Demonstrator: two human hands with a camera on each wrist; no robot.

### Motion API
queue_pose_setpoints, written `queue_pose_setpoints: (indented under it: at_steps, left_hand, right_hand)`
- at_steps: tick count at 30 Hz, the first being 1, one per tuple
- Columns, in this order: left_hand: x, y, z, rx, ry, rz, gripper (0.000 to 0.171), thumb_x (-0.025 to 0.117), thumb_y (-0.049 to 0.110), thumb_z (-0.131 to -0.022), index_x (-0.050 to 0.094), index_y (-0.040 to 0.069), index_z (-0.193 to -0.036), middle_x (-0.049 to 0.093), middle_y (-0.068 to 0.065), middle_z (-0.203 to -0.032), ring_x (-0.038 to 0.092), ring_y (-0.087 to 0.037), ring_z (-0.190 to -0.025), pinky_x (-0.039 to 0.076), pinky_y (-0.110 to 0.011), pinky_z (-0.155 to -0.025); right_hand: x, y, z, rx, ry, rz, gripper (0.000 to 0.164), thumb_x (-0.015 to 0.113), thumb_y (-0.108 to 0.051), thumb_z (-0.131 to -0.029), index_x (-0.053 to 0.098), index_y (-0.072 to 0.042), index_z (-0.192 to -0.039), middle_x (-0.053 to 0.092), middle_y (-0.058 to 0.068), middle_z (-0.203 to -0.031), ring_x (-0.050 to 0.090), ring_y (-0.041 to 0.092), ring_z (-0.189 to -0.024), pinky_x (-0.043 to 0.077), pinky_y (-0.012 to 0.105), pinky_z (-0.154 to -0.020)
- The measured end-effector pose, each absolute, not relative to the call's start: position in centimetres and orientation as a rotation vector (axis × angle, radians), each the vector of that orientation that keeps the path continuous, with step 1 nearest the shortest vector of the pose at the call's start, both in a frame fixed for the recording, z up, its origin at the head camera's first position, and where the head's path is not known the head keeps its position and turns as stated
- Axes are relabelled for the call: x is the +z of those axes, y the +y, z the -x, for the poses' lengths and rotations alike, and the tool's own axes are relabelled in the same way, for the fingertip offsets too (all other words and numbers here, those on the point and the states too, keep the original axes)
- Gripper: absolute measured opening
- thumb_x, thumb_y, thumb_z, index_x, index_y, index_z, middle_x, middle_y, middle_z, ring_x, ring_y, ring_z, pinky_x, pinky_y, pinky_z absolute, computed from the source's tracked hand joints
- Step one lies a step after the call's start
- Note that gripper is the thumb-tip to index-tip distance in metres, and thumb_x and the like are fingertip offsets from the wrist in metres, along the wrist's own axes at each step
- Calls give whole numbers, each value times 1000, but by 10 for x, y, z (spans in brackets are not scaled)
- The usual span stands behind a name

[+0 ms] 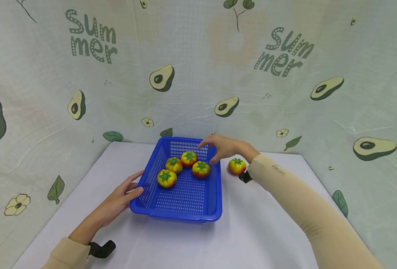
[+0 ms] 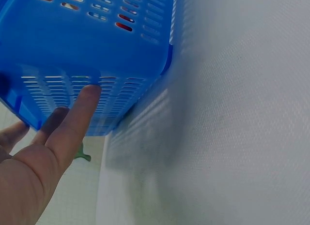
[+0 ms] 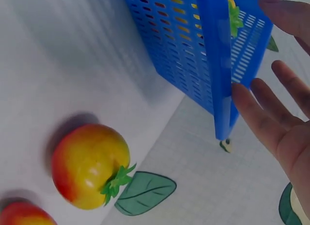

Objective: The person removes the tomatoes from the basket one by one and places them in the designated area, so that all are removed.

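Observation:
Several red-and-yellow tomatoes with green leafy tops sit in the far half of a blue perforated plastic basket. My left hand is at the basket's left side, its extended fingers against the outer wall and its thumb by the rim. Over the far right rim, my right hand holds nothing, its fingers spread and loosely bent above the tomatoes. Another tomato lies on the table right of the basket, beneath my right wrist. Beside it is one more tomato, mostly hidden by my sleeve in the head view.
A white-covered table bears the basket. Pale cloth printed with avocados, leaves and the word "summer" hangs behind and along both sides. Each wrist carries a small black device.

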State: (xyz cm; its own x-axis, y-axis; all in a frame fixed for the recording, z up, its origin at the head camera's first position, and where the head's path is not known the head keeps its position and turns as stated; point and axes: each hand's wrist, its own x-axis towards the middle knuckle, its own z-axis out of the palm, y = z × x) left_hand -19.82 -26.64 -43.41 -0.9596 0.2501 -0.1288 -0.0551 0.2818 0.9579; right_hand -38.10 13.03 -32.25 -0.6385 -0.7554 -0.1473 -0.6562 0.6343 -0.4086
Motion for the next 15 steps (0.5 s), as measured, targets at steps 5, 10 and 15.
queue_pose_setpoints:
  at_steps: [5,10,15]
  left_hand:
    - [-435,-267,198,1732,2297,-180,73,56,35,-111,16,25,-172,35,-30,-161,57,-40,-134,55,-52,-106]
    - [-435,-267,198,1733,2291,-168,74,56,36,-111,16,26,-172,35,-29,-162,56,-40,-134,55,-52,-106]
    - [-435,-267,199,1723,2299,-173,73,56,36,-111,16,26,-172,35,-30,-162,56,-41,-135,55,-53,-106]
  right_hand:
    - [-331,121,383,-464,2525,1129,66,85,-14,-91,59,-18,-151,52,12,-157,53,38,-140,53,48,-109]
    - [-341,111,385,-447,2488,1128,65,85,-14,-91,59,-17,-151,51,11,-157,52,36,-140,51,48,-112]
    - [-350,105,384,-449,2466,1096,62,84,-12,-92,60,-18,-149,49,6,-159,46,33,-146,43,52,-119]
